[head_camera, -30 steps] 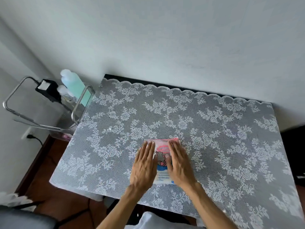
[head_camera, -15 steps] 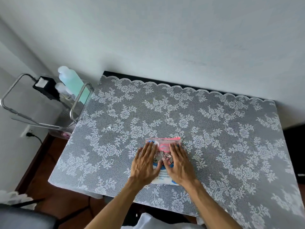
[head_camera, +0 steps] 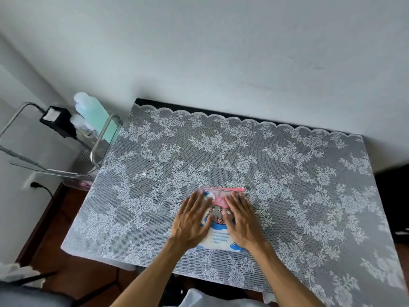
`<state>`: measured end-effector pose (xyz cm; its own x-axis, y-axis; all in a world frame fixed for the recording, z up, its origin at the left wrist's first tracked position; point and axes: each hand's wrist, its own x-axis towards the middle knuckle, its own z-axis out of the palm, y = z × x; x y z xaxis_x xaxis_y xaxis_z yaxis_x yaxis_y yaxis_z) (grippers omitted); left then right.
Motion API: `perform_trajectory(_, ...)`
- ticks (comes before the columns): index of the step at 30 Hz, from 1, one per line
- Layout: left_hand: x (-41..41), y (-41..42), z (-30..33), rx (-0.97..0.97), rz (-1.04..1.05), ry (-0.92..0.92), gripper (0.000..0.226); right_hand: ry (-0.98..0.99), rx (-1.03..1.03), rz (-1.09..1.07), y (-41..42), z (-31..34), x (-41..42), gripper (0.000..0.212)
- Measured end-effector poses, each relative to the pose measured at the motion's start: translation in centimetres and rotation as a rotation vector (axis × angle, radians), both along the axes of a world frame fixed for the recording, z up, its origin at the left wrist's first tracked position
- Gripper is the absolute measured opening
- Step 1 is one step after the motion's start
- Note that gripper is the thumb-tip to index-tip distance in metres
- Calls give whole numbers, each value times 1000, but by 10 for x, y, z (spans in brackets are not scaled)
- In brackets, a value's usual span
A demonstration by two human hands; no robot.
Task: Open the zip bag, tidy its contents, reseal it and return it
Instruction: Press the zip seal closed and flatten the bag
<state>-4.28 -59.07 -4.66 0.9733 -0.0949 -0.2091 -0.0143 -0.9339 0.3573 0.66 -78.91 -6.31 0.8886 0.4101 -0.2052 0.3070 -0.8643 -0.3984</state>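
Zip bag (head_camera: pixel 218 231) lies flat on the lace tablecloth (head_camera: pixel 287 173), toward the 6 o'clock edge of the table and a little left of its middle. Pink strip runs along the bag's 12 o'clock end; below it a cartoon animal print, then blue cloud shapes and lines of small print toward 6 o'clock. Contents show only as a pale mass through the plastic; what they are cannot be told. Whether the pink end is sealed cannot be told either. Left hand (head_camera: pixel 191 220) rests palm down on the bag's 9 o'clock side, fingers straight and together, pointing to 12 o'clock, grasping nothing. Right hand (head_camera: pixel 242 220) lies the same way on the 3 o'clock side, flat and spread open, fingertips just short of the pink strip. The two hands sit close beside each other with the animal print showing between them. Both forearms come in from 6 o'clock. Off the table at 10 o'clock stands a cart (head_camera: pixel 55 149) with bent metal rails. In it: a pale green bottle (head_camera: pixel 95 116) with a whitish top, upright against the wall, and a black box (head_camera: pixel 58 120) with a white label just at its 9 o'clock. A wall socket (head_camera: pixel 33 182) with a black plug sits below the cart.
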Motion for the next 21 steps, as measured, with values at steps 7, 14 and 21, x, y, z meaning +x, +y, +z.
perform_trajectory(7, -8, 0, 4, -86, 172, 49, 76, -64, 96, -87, -2, 19, -4, 61)
perform_trajectory(14, -43, -11, 19, -132, 356, -44, 70, -65, 137, -262, -21, 39, -45, 58)
perform_trajectory(21, -52, -33, 26, -321, 280, -35, 63, 158, 154, -264, -9, 40, -59, 71)
